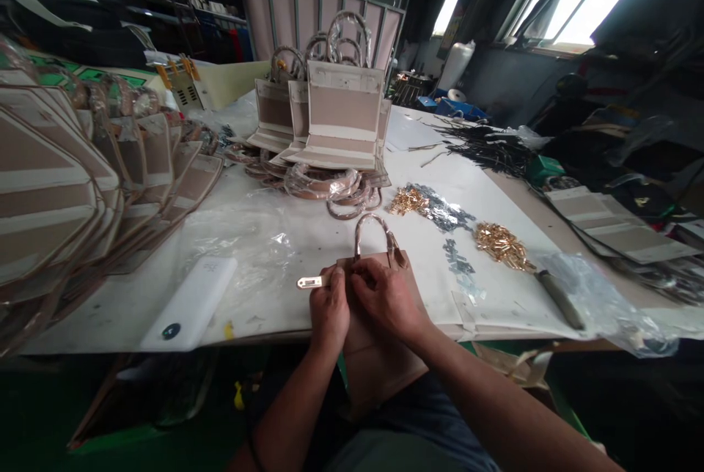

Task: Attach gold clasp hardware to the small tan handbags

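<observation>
A beige handbag piece (pixel 379 355) leans from my lap against the table edge, its plastic-wrapped handle (pixel 374 221) standing up at the top. My left hand (pixel 330 311) is closed on a short strap at the upper left of the bag. The strap's end sticks out to the left and carries a gold-coloured metal plate (pixel 309 282) with a slot. My right hand (pixel 390 300) is closed, thumb and fingers pinched together at the bag's top edge just below the handle. Whatever sits between those fingertips is hidden.
Gold metal fittings lie in a near pile (pixel 500 245) and a far pile (pixel 408 200), beside flat grey metal pieces (pixel 448 208). A dark-handled tool (pixel 559 300) rests at right. Bag panels (pixel 344 113) stand behind; more are stacked left (pixel 44 186). A white box-like device (pixel 190 303) lies front left.
</observation>
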